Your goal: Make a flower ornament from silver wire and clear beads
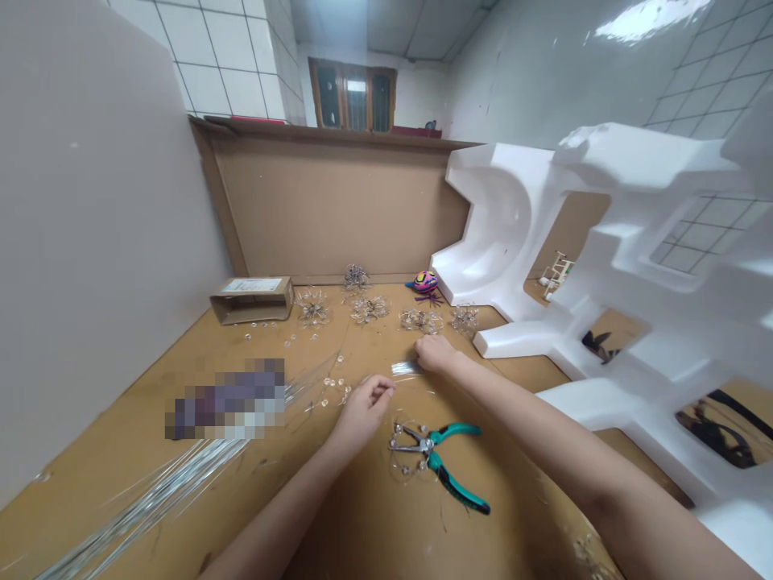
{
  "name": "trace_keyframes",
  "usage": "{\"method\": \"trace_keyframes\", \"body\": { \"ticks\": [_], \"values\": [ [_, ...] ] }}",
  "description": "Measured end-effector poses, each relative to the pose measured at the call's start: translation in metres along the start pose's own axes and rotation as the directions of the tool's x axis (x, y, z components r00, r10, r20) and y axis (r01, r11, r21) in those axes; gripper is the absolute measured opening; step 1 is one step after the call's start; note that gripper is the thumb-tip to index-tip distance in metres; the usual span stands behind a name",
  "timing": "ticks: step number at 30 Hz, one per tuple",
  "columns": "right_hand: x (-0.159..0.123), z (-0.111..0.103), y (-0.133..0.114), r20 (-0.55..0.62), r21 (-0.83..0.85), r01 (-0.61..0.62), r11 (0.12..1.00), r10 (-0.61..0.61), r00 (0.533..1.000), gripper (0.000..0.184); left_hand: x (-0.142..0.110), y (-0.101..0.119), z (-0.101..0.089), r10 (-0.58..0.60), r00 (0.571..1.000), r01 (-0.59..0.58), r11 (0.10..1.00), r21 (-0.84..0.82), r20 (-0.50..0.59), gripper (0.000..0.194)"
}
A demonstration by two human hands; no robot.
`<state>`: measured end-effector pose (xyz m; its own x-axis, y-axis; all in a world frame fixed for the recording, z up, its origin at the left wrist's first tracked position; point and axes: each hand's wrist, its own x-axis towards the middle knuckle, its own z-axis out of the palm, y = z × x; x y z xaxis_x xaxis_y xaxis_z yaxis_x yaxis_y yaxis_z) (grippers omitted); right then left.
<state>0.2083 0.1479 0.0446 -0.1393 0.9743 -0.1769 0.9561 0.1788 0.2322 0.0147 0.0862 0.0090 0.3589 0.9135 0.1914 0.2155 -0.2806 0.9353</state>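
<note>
On the table (513, 451), right hand (435, 353) at silvery strips (403, 368), grip unclear

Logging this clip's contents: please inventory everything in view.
Table: one, tan, foreground
Pliers: one, teal and black, front centre
Beaded loop: one, clear, at pliers' jaws
Beaded clusters: about five, clear and silvery, back row
Loose beads: several, clear, left of centre
Long wires: many, silver, front left
Short wires: several, silver, centre
Pixelated patch: one, purple and grey, left
Small box: one, brown, back left
Patterned item: one, multicoloured, back centre
Foam packing: uncounted, white, right
Black items: uncounted, black, behind foam openings
Cardboard panel: one, brown, back
Pale panel: one, grey, left
Tiles: many, white, background
Window-like frame: one, brown, background
Left hand: one, bare, centre
Right hand: one, bare, beside short wires
</note>
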Motion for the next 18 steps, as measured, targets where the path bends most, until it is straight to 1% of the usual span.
{"method": "trace_keyframes", "body": {
  "ticks": [5,10,14,16,18],
  "values": [
    [0.007,-0.001,-0.006,0.019,-0.024,0.038,0.999,-0.037,0.999,0.031,0.000,-0.001,-0.001,-0.007,1.000,0.007,1.000,0.022,-0.003,0.017],
    [0.005,-0.002,-0.006,0.018,-0.051,0.065,0.997,-0.065,0.998,0.031,0.001,-0.009,0.003,-0.004,1.000,0.004,0.998,0.062,0.008,0.016],
    [-0.006,-0.009,-0.002,-0.008,-0.014,0.091,0.996,-0.092,0.996,0.031,-0.002,-0.010,0.001,0.031,0.999,-0.034,0.986,0.163,0.023,0.016],
    [-0.016,-0.013,0.001,-0.026,0.021,0.115,0.993,-0.114,0.993,0.031,-0.001,-0.005,-0.002,0.070,0.997,-0.075,0.968,0.240,0.030,0.017],
    [-0.028,-0.018,0.002,-0.044,0.053,0.147,0.988,-0.145,0.989,0.030,0.002,0.006,-0.003,0.113,0.993,-0.120,0.941,0.316,0.039,0.020]
  ]
}}
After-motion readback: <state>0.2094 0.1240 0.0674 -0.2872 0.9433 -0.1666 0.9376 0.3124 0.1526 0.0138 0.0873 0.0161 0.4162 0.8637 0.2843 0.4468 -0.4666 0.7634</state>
